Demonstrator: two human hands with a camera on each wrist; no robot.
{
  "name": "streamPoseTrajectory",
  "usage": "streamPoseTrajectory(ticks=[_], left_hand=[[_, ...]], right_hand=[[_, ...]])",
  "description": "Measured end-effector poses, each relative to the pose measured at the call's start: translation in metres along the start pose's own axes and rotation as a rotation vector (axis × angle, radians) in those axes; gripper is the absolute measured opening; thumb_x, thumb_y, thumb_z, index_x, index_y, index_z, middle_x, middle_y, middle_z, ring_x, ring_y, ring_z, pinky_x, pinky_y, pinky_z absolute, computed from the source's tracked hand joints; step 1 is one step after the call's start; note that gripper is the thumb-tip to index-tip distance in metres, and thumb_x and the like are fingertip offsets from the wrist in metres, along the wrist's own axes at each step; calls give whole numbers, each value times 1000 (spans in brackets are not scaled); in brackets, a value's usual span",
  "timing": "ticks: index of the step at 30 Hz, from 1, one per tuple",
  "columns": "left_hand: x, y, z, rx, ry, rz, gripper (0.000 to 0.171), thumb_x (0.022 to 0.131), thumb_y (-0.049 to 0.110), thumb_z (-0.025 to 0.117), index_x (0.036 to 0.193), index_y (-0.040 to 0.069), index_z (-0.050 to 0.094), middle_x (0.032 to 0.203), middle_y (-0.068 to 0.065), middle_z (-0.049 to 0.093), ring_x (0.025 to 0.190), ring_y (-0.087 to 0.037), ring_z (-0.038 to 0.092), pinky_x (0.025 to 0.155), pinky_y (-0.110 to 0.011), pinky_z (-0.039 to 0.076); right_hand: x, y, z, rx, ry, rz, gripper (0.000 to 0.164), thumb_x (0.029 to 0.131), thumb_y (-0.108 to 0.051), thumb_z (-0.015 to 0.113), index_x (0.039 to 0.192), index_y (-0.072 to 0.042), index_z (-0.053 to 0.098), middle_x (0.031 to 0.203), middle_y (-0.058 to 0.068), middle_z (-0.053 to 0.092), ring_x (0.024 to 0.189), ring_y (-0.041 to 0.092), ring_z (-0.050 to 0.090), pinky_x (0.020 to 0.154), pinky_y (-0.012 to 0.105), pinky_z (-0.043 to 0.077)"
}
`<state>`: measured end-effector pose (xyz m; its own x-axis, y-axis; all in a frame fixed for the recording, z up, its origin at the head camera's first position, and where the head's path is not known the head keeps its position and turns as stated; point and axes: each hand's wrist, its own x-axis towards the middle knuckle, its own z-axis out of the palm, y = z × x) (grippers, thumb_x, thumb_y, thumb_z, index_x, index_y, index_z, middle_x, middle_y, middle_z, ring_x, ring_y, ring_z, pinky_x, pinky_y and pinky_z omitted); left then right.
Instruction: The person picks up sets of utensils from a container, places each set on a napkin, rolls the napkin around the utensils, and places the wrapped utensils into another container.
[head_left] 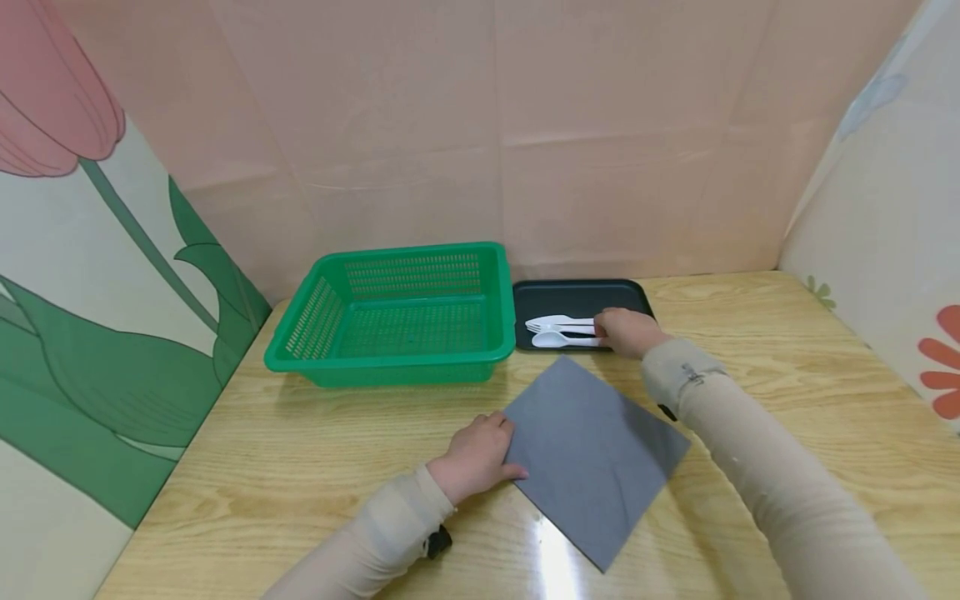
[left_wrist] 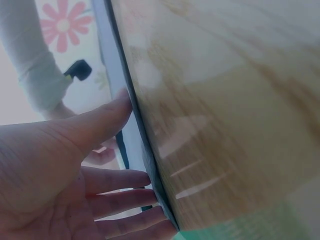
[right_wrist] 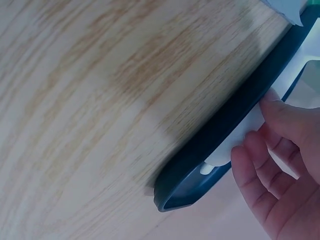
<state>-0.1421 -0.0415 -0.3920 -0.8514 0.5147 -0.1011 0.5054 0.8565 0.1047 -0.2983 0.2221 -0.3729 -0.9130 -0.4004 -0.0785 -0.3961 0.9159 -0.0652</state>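
White plastic cutlery (head_left: 551, 340), a knife, a fork and a spoon, lies side by side on the black tray (head_left: 577, 292). At the handle ends my right hand (head_left: 628, 332) pinches the cutlery between thumb and fingers; in the right wrist view the white handles (right_wrist: 222, 154) show beside the fingertips. A flat grey square cloth (head_left: 592, 454) lies turned cornerwise on the table in front of the tray. Along its left edge rests my left hand (head_left: 480, 454), thumb spread from the fingers. The left wrist view shows those fingers fairly straight, with the tips touching the edge.
A green plastic basket (head_left: 405, 362) with slotted sides stands left of the tray, with nothing in it. Pinkish sheeting (head_left: 420, 167) rises behind the wooden table (head_left: 247, 492). Printed flower panels (head_left: 900, 292) flank both sides.
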Motion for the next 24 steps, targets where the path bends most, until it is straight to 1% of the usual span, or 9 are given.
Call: streamPoseTrajectory(ticks=[6,12,20,24], left_hand=[[0,0,0,-3,3,4,58,80,48,68,115,2,60,112,-7,59,100,-20,58,79,-27,52],[0,0,0,-1,6,6,59,80,49,68,115,2,60,112,-7,59,100,-20,58,79,-27,52],[-1,0,0,2,1,5,60,80,49,67,116,2,59,116,-8,59,102,-22,58,80,-28,53],[0,0,-1,2,-1,6,60,80,49,67,116,2,59,116,-8,59,103,-22,58,81,-28,53]], right_hand=[[2,3,1,-3,-28,14,8,87,-14,64,82,-8,61,79,4,57,70,17,50,61,31,42],[2,3,-2,-23,-16,12,7,87,-13,65,83,-7,62,80,4,58,71,17,51,62,33,44],[1,2,-7,-24,-11,13,6,86,-11,65,86,-5,63,82,7,60,73,19,53,65,35,46],[0,3,-8,-30,11,4,7,85,-11,66,84,-5,62,80,7,60,71,19,53,64,35,46]])
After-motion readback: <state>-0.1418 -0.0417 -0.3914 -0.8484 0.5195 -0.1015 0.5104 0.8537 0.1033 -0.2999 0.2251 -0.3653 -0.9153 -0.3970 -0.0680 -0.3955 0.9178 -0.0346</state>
